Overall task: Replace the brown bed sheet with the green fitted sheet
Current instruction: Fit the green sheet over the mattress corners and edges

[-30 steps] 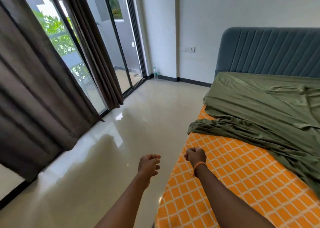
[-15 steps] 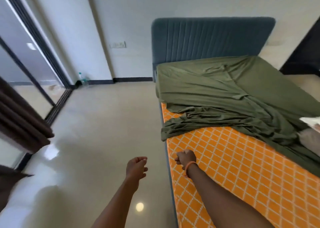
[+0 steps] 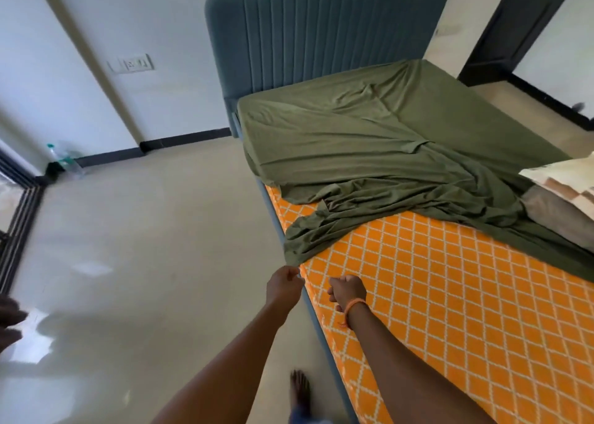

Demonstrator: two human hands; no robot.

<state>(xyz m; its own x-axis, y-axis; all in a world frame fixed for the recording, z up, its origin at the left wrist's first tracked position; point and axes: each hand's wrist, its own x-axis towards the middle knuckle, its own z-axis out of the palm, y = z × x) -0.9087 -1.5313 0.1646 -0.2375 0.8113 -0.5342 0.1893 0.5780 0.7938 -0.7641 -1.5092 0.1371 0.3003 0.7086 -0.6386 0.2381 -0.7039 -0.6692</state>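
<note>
1. Green fitted sheet covers the headboard end of the bed, its loose edge bunched on the bare orange mattress.
2. Left hand sits at the mattress edge, fingers curled, just below the sheet's hanging corner; grip on it unclear.
3. Right hand hovers over the mattress, fingers curled, holding nothing.
4. Pillows lie on the far right.

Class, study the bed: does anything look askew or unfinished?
Yes. The green fitted sheet covers only the headboard end; its loose edge lies bunched diagonally across the bare orange mattress. Both pillows sit at the far side, not by the headboard.
</note>
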